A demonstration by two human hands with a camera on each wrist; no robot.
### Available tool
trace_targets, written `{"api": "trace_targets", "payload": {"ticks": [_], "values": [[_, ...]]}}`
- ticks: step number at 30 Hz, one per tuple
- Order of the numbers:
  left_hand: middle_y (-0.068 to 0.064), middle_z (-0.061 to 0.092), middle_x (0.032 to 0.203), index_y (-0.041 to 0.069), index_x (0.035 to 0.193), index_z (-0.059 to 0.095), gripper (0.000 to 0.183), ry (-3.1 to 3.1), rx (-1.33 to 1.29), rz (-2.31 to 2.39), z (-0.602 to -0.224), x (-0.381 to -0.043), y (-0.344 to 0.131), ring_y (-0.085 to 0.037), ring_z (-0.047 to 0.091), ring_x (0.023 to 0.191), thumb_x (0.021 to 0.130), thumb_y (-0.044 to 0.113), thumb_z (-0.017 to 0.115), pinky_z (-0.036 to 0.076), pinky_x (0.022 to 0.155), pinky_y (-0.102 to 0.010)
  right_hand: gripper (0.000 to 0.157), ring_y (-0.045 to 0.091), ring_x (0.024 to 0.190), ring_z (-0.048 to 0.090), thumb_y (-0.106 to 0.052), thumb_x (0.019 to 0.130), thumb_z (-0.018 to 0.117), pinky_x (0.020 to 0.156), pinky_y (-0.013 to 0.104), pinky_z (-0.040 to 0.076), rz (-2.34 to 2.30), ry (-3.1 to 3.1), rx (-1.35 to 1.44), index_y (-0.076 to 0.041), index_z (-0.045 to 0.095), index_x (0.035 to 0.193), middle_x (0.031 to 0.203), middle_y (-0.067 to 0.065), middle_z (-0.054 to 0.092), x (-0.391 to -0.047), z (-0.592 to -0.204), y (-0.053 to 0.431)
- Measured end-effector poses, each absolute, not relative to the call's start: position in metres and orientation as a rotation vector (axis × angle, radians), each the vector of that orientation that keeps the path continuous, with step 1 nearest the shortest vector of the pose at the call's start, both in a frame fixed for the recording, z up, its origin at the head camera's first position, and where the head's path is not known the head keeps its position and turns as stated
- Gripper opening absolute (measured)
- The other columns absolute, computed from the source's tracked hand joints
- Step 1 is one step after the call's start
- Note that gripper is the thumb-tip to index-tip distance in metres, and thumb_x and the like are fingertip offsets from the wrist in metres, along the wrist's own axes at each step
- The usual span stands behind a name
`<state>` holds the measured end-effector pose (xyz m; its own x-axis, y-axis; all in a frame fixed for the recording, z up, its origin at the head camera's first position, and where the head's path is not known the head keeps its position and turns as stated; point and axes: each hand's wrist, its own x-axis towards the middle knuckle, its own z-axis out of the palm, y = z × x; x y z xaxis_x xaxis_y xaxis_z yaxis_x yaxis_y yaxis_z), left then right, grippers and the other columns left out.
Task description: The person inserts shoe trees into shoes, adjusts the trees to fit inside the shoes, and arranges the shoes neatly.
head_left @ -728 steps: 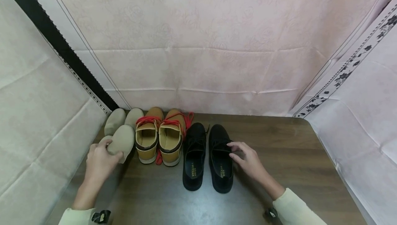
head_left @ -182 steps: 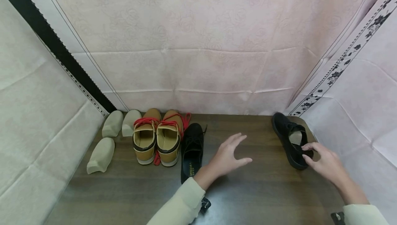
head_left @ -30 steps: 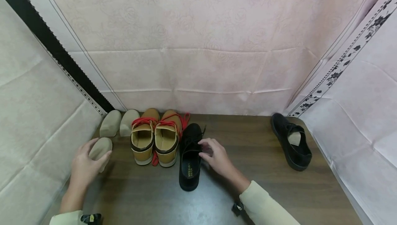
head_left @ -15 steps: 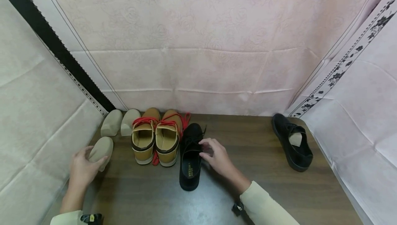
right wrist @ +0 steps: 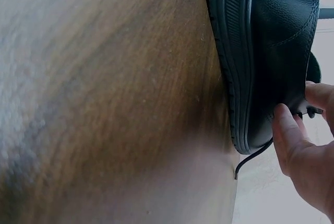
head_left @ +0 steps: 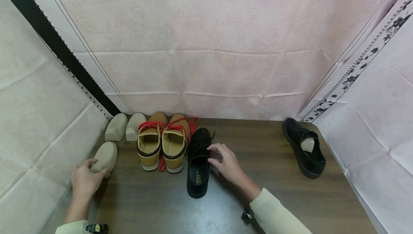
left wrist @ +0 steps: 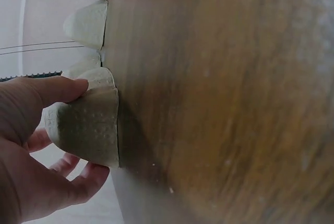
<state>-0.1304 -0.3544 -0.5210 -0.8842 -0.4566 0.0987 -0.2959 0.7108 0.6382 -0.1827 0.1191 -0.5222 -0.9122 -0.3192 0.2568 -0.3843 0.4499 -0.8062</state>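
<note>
With thumb and fingers, my left hand [head_left: 85, 178] grips the near end of a beige moulded-pulp shoe insert [head_left: 106, 155] on the wooden floor at left. In the left wrist view this shoe insert [left wrist: 86, 122] lies between the thumb above and the fingers below. My right hand [head_left: 227, 164] pinches the right side of a black lace-up shoe [head_left: 197, 187], near its opening and laces. The right wrist view shows this black shoe [right wrist: 276, 41] standing on its sole. Another black shoe [head_left: 303, 162] stands at far right with a pale insert [head_left: 307, 144] inside.
Two more pulp inserts [head_left: 116, 128] lie against the back wall at left. A pair of tan shoes [head_left: 149, 158] with red laces stands between them and the near black shoe. Pale cloth walls [head_left: 209, 65] enclose the wooden floor [head_left: 258, 191] at back and sides.
Since the oldest frame, one black shoe has moved far right and holds an insert. Within the last second, my left hand has shifted slightly toward the insert's near end; my right hand stays put.
</note>
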Motion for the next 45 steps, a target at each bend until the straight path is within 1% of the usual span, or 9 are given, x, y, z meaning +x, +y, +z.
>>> {"api": "trace_targets", "payload": {"ticks": [6, 17, 20, 27, 31, 37, 45], "values": [[-0.039, 0.058, 0.124, -0.010, 0.129, 0.057, 0.053, -2.655, 0.606, -0.925, -0.523, -0.130, -0.353, -0.055, 0.037, 0.118, 0.084, 0.010, 0.077, 0.033, 0.101, -0.063, 0.037, 0.019, 0.111, 0.070, -0.008, 0.092, 0.077, 0.088, 0.026, 0.060, 1.464, -2.627, 0.639, -0.022, 0.062, 0.123, 0.121, 0.003, 0.062, -0.184, -0.522, 0.120], [-0.039, 0.061, 0.119, -0.009, 0.131, 0.060, 0.053, -2.621, 0.658, -0.916, -0.518, -0.129, -0.348, -0.052, 0.041, 0.113, 0.084, 0.011, 0.077, 0.035, 0.099, -0.062, 0.037, 0.020, 0.110, 0.070, -0.006, 0.092, 0.076, 0.088, 0.027, 0.060, 1.457, -2.618, 0.648, -0.022, 0.061, 0.122, 0.121, 0.003, 0.062, -0.184, -0.520, 0.120], [-0.038, 0.062, 0.120, -0.008, 0.130, 0.061, 0.053, -2.612, 0.651, -0.915, -0.514, -0.128, -0.347, -0.051, 0.043, 0.112, 0.083, 0.011, 0.077, 0.036, 0.098, -0.062, 0.038, 0.019, 0.111, 0.070, -0.006, 0.092, 0.076, 0.089, 0.026, 0.060, 1.462, -2.629, 0.635, -0.023, 0.061, 0.122, 0.121, 0.002, 0.061, -0.184, -0.520, 0.121], [-0.041, 0.059, 0.121, -0.007, 0.131, 0.062, 0.053, -2.612, 0.632, -0.905, -0.503, -0.127, -0.344, -0.054, 0.047, 0.112, 0.083, 0.011, 0.076, 0.039, 0.096, -0.064, 0.037, 0.018, 0.111, 0.070, -0.007, 0.093, 0.076, 0.089, 0.025, 0.059, 1.476, -2.650, 0.622, -0.023, 0.061, 0.122, 0.121, 0.001, 0.061, -0.184, -0.520, 0.121], [-0.040, 0.059, 0.122, -0.006, 0.132, 0.062, 0.054, -2.613, 0.633, -0.907, -0.497, -0.127, -0.341, -0.054, 0.048, 0.114, 0.083, 0.012, 0.076, 0.040, 0.096, -0.064, 0.038, 0.020, 0.111, 0.070, -0.005, 0.093, 0.076, 0.089, 0.027, 0.060, 1.489, -2.629, 0.637, -0.022, 0.061, 0.123, 0.122, 0.003, 0.061, -0.183, -0.520, 0.121], [-0.037, 0.061, 0.126, -0.003, 0.135, 0.063, 0.054, -2.635, 0.602, -0.892, -0.488, -0.125, -0.338, -0.053, 0.052, 0.113, 0.085, 0.015, 0.074, 0.041, 0.096, -0.064, 0.038, 0.018, 0.108, 0.070, -0.006, 0.092, 0.077, 0.089, 0.029, 0.060, 1.486, -2.631, 0.618, -0.024, 0.062, 0.121, 0.119, 0.001, 0.062, -0.183, -0.519, 0.120], [-0.035, 0.063, 0.120, -0.002, 0.132, 0.064, 0.052, -2.614, 0.546, -0.866, -0.477, -0.124, -0.333, -0.051, 0.054, 0.108, 0.085, 0.016, 0.077, 0.041, 0.093, -0.063, 0.036, 0.016, 0.108, 0.070, -0.006, 0.093, 0.077, 0.089, 0.028, 0.060, 1.458, -2.644, 0.621, -0.023, 0.062, 0.121, 0.118, 0.000, 0.062, -0.184, -0.520, 0.120]]}}
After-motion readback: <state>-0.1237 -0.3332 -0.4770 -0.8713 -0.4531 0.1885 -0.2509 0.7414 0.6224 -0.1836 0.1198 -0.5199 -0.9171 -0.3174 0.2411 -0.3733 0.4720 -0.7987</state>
